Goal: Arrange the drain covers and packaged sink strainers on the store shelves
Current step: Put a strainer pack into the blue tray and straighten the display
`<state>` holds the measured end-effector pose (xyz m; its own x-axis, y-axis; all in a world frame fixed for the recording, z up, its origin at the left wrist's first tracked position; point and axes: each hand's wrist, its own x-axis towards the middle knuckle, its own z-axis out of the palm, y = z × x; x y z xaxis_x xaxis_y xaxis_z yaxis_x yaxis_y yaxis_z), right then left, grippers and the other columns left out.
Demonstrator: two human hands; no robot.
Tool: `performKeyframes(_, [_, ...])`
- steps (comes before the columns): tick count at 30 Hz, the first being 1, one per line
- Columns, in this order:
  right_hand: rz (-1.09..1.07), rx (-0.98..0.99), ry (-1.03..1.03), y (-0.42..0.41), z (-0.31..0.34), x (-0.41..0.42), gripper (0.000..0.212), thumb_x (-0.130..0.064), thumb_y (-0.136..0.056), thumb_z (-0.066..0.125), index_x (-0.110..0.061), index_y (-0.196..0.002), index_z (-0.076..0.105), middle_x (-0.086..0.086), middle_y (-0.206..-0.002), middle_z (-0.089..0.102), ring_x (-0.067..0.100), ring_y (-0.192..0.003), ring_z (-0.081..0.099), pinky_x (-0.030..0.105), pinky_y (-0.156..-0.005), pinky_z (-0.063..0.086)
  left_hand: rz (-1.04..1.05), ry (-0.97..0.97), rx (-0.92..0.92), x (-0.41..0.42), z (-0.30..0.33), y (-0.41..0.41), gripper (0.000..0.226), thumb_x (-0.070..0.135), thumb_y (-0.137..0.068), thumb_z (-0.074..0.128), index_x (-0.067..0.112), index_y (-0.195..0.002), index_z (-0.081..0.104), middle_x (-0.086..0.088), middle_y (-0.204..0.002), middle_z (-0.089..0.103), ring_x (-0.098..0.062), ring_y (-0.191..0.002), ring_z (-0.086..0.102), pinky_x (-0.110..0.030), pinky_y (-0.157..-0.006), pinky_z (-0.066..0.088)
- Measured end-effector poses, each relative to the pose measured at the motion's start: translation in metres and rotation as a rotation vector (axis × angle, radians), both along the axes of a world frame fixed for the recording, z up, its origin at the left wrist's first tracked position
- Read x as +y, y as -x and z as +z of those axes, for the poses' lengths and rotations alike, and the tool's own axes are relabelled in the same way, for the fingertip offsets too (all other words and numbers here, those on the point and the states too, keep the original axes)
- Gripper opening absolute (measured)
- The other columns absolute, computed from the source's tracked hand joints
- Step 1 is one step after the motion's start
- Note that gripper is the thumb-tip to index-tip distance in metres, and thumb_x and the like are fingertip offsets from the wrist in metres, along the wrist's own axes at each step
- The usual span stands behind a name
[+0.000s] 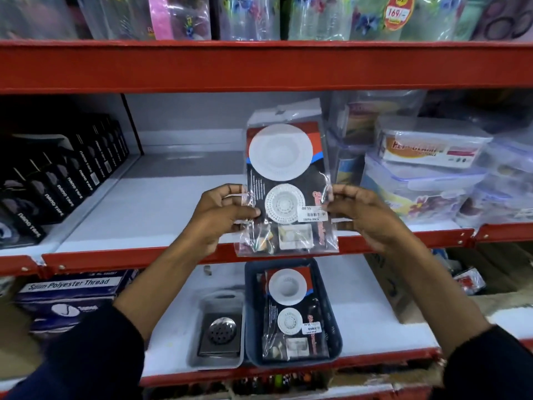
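Clear plastic wraps the packaged sink strainer set [287, 186] held upright at the centre of the frame, in front of the middle shelf [161, 197]. Its backing card is black and red and carries a large white strainer at the top, a smaller perforated white one below it, and a white barcode label near the lower right. The left hand [222, 215] pinches the pack's left edge with thumb in front and fingers closed on the plastic; the right hand [360, 212] grips the right edge the same way, so both hands are closed on the pack. Dark sleeves cover both forearms at the bottom corners.

Directly below, on the lower shelf [360, 298], a dark blue tray [251, 327] holds a second strainer pack [291, 310] lying flat. Just left of that tray sits a pale grey tray [199, 362] with a square metal drain cover [220, 332] in it, its round centre perforated.

At the left of the middle shelf stands a row of black nano tape boxes [57, 186]. To the right are stacked clear plastic food containers [427, 168], some with printed labels. Lower left, a blue and white box reads "Spun Polyester Thread" [69, 295]. Along the top of the frame, above a red shelf rail [259, 66], stand wrapped goods, one bearing a round red and yellow price sticker [399, 11].
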<state>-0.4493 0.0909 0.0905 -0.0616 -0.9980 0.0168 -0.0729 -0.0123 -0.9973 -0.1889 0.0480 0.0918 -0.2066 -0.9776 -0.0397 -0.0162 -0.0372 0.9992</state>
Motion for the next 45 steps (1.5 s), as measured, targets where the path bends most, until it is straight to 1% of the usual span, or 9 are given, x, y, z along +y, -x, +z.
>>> performKeyframes(9, [0.27, 0.032, -0.338, 0.037, -0.073, 0.071, 0.045, 0.009, -0.078, 0.074, 0.011, -0.119, 0.055, 0.02, -0.1, 0.066, 0.029, -0.088, 0.07, 0.038, -0.068, 0.062, -0.244, -0.24, -0.213, 0.062, -0.069, -0.001, 0.041, -0.015, -0.066, 0.08, -0.001, -0.101, 0.064, -0.022, -0.089, 0.075, -0.024, -0.067, 0.072, -0.031, -0.052, 0.06])
performKeyframes(14, [0.379, 0.099, -0.522, 0.045, -0.134, 0.089, 0.031, 0.008, -0.078, 0.075, 0.01, -0.104, 0.06, 0.018, -0.097, 0.065, 0.037, -0.096, 0.068, 0.047, -0.083, 0.06, -0.351, -0.408, -0.293, 0.086, -0.125, 0.003, 0.044, -0.013, -0.066, 0.082, 0.001, -0.106, 0.068, -0.017, -0.097, 0.078, -0.026, -0.078, 0.076, -0.04, -0.065, 0.064])
performKeyframes(22, [0.367, 0.063, -0.782, 0.046, -0.218, 0.1, 0.03, 0.01, -0.078, 0.073, 0.005, -0.107, 0.065, 0.022, -0.093, 0.07, 0.026, -0.075, 0.072, 0.038, -0.07, 0.062, -0.375, -0.664, -0.398, 0.101, -0.217, 0.012, 0.047, -0.013, -0.063, 0.083, 0.007, -0.103, 0.068, -0.016, -0.101, 0.077, -0.029, -0.081, 0.076, -0.044, -0.064, 0.064])
performKeyframes(26, [0.204, 0.115, -0.753, 0.038, -0.228, 0.086, 0.025, 0.012, -0.076, 0.075, -0.001, -0.096, 0.066, 0.012, -0.076, 0.07, 0.018, -0.062, 0.07, 0.029, -0.056, 0.058, -0.26, -0.672, -0.366, 0.088, -0.234, 0.019, 0.051, -0.013, -0.066, 0.082, 0.009, -0.107, 0.06, -0.007, -0.097, 0.07, -0.024, -0.074, 0.072, -0.035, -0.051, 0.06])
performKeyframes(31, [0.001, 0.225, -0.681, 0.032, -0.239, 0.054, 0.028, 0.013, -0.075, 0.073, -0.001, -0.1, 0.069, 0.006, -0.075, 0.071, 0.016, -0.062, 0.069, 0.03, -0.057, 0.056, -0.123, -0.589, -0.364, 0.064, -0.24, 0.029, 0.057, -0.01, -0.068, 0.082, 0.01, -0.114, 0.056, -0.01, -0.105, 0.064, -0.027, -0.087, 0.069, -0.043, -0.066, 0.063])
performKeyframes(36, [-0.109, 0.388, -0.619, 0.026, -0.253, 0.041, 0.041, -0.006, -0.071, 0.081, -0.005, -0.111, 0.071, 0.007, -0.101, 0.076, 0.023, -0.092, 0.071, 0.031, -0.073, 0.058, -0.098, -0.427, -0.511, 0.054, -0.248, 0.033, 0.042, -0.003, -0.063, 0.087, 0.01, -0.098, 0.068, -0.016, -0.109, 0.075, -0.025, -0.091, 0.071, -0.044, -0.091, 0.059])
performKeyframes(40, [-0.14, 0.646, -0.404, 0.021, -0.249, 0.049, 0.033, -0.019, -0.078, 0.077, -0.009, -0.109, 0.074, 0.007, -0.115, 0.074, 0.022, -0.103, 0.07, 0.03, -0.091, 0.053, -0.102, -0.275, -0.656, 0.052, -0.253, 0.034, 0.058, 0.011, -0.072, 0.085, 0.004, -0.125, 0.062, -0.007, -0.128, 0.067, -0.021, -0.113, 0.063, -0.027, -0.095, 0.048])
performKeyframes(43, [-0.11, 0.711, -0.391, 0.01, -0.244, 0.045, 0.016, -0.017, -0.084, 0.07, -0.004, -0.092, 0.074, 0.012, -0.096, 0.075, 0.026, -0.09, 0.07, 0.024, -0.071, 0.054, -0.087, -0.27, -0.674, 0.041, -0.257, 0.036, 0.075, 0.029, -0.08, 0.08, 0.006, -0.143, 0.046, -0.008, -0.146, 0.053, -0.026, -0.131, 0.054, -0.032, -0.108, 0.044])
performKeyframes(45, [-0.071, 0.723, -0.449, 0.004, -0.245, 0.039, 0.018, -0.022, -0.086, 0.066, -0.008, -0.075, 0.066, 0.007, -0.078, 0.068, 0.02, -0.075, 0.065, 0.013, -0.052, 0.04, -0.07, -0.33, -0.647, 0.034, -0.26, 0.041, 0.082, 0.039, -0.082, 0.075, 0.008, -0.148, 0.037, -0.01, -0.153, 0.045, -0.026, -0.137, 0.048, -0.034, -0.112, 0.041])
